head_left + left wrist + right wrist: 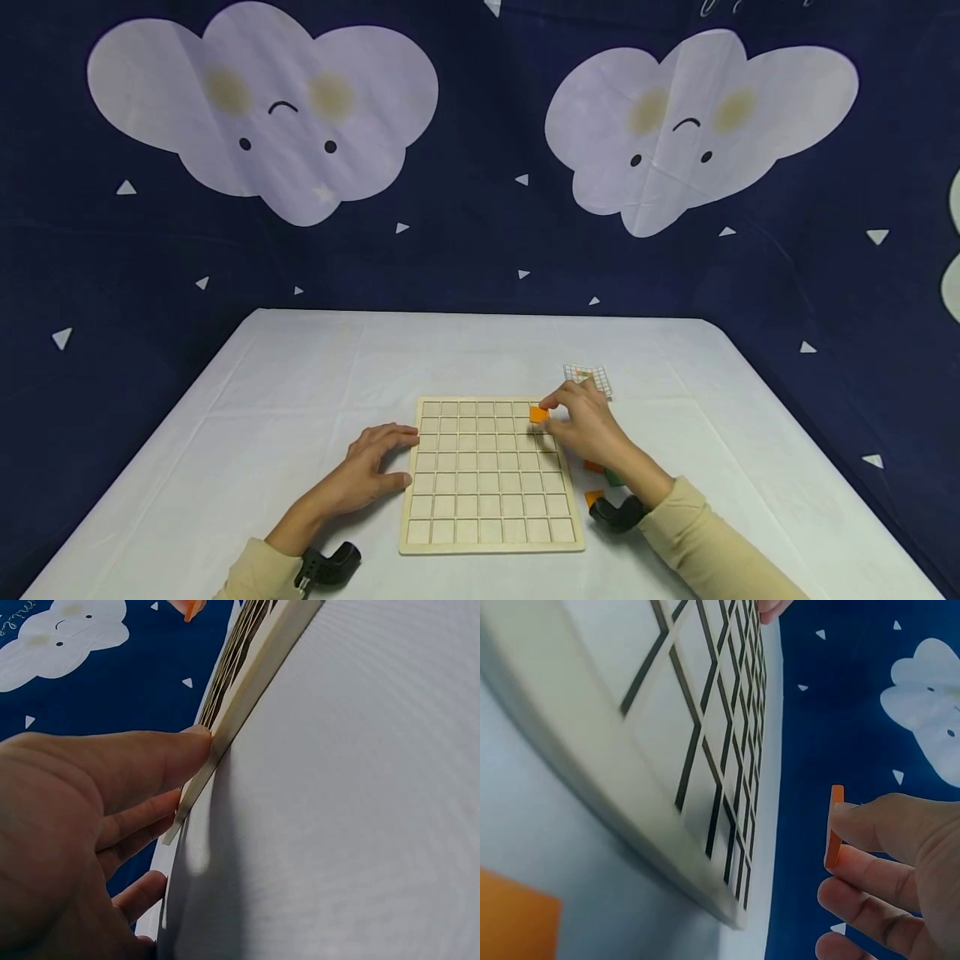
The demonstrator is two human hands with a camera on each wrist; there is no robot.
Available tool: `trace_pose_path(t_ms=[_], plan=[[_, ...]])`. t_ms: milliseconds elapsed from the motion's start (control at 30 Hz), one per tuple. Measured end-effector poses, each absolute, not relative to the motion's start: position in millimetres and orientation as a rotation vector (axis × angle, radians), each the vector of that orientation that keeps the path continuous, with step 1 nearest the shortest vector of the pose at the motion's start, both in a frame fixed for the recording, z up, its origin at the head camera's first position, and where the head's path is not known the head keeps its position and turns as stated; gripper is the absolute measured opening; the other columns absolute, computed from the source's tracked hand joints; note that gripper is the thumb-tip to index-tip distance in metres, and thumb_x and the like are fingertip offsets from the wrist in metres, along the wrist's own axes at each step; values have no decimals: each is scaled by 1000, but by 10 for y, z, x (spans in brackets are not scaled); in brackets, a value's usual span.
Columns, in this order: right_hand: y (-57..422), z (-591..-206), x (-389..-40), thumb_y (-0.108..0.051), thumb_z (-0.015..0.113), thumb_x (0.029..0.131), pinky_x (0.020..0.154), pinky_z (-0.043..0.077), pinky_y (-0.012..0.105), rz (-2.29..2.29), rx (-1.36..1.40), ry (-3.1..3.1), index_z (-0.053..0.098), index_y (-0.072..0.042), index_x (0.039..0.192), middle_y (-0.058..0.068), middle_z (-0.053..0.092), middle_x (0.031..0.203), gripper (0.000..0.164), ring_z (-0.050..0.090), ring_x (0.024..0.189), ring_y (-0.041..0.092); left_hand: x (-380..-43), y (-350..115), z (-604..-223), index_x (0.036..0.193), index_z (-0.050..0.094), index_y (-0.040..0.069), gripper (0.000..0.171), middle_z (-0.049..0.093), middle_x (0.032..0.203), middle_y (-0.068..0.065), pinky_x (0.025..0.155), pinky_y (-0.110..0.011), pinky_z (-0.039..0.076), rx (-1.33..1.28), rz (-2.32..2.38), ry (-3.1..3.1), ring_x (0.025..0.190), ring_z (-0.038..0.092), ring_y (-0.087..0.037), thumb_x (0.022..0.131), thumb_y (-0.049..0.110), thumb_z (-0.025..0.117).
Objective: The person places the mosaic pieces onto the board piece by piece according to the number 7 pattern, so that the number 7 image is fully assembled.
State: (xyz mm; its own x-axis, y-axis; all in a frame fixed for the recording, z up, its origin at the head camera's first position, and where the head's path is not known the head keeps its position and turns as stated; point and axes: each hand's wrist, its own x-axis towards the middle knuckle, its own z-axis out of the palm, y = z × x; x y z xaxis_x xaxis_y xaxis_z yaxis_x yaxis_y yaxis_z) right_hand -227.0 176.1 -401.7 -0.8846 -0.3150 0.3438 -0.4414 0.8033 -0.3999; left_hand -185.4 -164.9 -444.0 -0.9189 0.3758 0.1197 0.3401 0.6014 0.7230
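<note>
A square wooden grid board lies on the white table. My right hand pinches an orange square tile between thumb and fingers, above the board's far right corner. In the right wrist view the tile is seen edge-on, apart from the board. My left hand rests at the board's left edge with fingers spread. The left wrist view shows its thumb touching the side of the board, the other fingers extended along it.
Orange tiles and a green tile lie right of the board, partly hidden by my right arm. A small printed grid card lies beyond my right hand. A dark blue cloth with clouds hangs behind the white table.
</note>
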Motion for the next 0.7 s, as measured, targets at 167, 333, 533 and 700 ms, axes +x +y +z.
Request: trace_pose_path(t_ms=[167,333,533,700], plan=[[1709,-4002,-2263,-16,74,75,87,35,43,713,608,-2723,72,-12,93,0,64,91,18,47,91,20,-1847,-1661,-4437,124,59,10,49,48,140,-6,106,-58,13,623,1239,2748,137,28,-35,78,16,74],[1646,-3999,-2265,-16,74,75,81,33,37,723,603,-2745,72,-14,93,-2,64,92,18,45,87,16,-1844,-1664,-4427,125,58,10,49,47,142,-6,107,-59,11,616,1236,2733,138,26,-35,78,17,73],[1566,-3995,-2284,-16,72,74,80,33,34,700,613,-2748,72,-14,92,-3,63,91,19,44,86,15,-1848,-1657,-4428,124,59,10,49,48,140,-7,107,-60,12,621,1236,2746,137,27,-36,78,17,74],[1498,-3981,-2288,-18,72,75,83,33,37,714,632,-2767,72,-14,94,-3,63,93,20,44,88,17,-1859,-1653,-4448,124,59,11,50,49,139,-5,107,-58,12,626,1225,2762,137,28,-34,77,18,75]])
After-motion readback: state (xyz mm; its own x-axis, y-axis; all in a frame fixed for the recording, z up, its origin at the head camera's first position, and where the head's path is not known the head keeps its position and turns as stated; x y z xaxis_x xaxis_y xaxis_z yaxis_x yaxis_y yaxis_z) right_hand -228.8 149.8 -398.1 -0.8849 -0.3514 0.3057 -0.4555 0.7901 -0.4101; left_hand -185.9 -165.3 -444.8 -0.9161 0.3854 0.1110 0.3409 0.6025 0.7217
